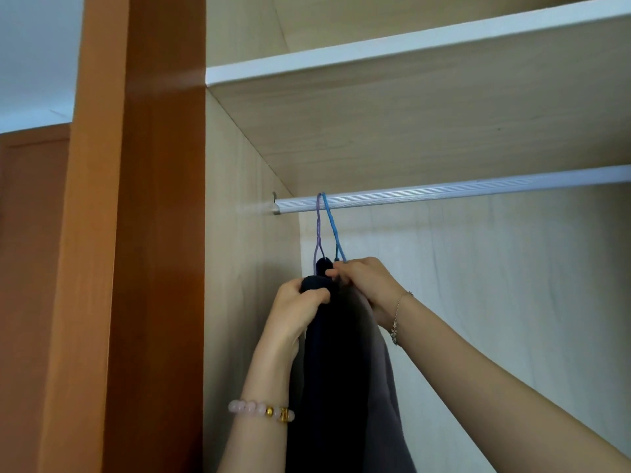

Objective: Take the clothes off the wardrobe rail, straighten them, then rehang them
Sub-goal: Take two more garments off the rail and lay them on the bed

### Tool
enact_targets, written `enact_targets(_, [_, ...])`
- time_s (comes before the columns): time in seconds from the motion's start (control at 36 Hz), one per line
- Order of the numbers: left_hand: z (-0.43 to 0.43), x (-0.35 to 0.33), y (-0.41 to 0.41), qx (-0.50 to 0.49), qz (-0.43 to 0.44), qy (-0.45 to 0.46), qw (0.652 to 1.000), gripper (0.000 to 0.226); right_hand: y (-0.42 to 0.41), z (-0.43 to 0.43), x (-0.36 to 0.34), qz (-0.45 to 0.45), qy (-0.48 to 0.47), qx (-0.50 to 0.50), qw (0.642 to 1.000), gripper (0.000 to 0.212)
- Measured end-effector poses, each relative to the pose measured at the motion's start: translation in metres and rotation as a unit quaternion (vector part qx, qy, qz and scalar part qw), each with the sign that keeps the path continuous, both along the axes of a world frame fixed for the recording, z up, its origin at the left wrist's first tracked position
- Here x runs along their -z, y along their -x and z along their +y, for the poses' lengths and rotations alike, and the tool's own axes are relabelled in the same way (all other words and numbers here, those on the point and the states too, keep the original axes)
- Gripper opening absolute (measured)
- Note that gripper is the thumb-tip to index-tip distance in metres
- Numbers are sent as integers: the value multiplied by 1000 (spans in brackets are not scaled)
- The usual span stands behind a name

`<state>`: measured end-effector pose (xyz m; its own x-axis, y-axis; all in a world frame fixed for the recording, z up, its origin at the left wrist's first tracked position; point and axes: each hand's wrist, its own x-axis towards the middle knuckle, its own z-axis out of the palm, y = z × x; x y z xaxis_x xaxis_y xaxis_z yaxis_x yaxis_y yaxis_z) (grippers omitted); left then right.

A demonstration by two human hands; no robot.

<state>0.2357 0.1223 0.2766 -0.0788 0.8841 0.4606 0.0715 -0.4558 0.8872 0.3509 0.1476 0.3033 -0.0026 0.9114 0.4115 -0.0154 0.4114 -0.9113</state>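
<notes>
My left hand (300, 310) grips the navy garment (338, 377); my right hand (363, 285) clasps the blue hanger (333, 230) below the rail (444, 195)

One head-worn view looks forward and upward, close to the wardrobe rail (444, 195) beneath a shelf (409, 46).

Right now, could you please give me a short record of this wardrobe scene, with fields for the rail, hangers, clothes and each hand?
rail: silver rail under the shelf
hangers: purple hanger and blue hanger, both hooked on near the rail's left end
clothes: navy garment hanging, grey garment beside it on the right
left hand: left hand grips the navy garment's top
right hand: right hand pinches at the blue hanger's base
</notes>
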Motion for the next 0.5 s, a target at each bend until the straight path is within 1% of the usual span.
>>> enact_targets(0.06, [2,0,0,2,-21,4,1000,22,-4,-1,-1,24,-2,2,1000,11])
enact_targets(0.14, [1,2,-1,3,-65,2,998,27,-12,-1,-3,42,-8,0,999,26])
enact_targets(0.28, [0,3,-3,10,-85,-2,996,29,-21,-4,-10,37,-20,11,999,32])
enact_targets(0.44, [-1,-3,2,22,-96,-2,995,31,-42,-16,-27,62,-59,-7,996,30])
enact_targets(0.5, [-3,-7,1,25,-98,-4,995,31,-49,-22,-29,44,-72,-3,996,27])
